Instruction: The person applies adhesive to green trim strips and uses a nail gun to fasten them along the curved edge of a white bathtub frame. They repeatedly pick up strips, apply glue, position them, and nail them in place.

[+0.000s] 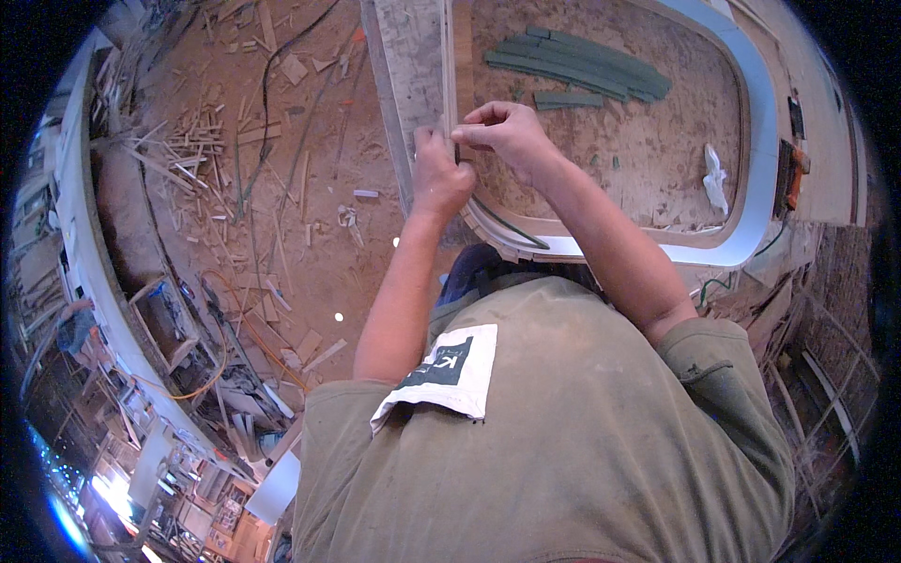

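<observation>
A large rounded frame with a pale, smooth face lies in front of me, its left side built of long narrow layers. A thin dark green strip curves along the inside of its near left corner and runs up toward my hands. My left hand is closed at the frame's left side, thumb pressed near the strip. Just to its right, my right hand pinches thumb and fingertips together at the same edge, where a short dark piece shows between the hands. What the right fingertips hold is too small to make out.
Inside the frame lie several flat green strips and a crumpled white scrap. An orange-and-black tool rests at the frame's right. Wood offcuts and dark cables litter the dusty floor at left.
</observation>
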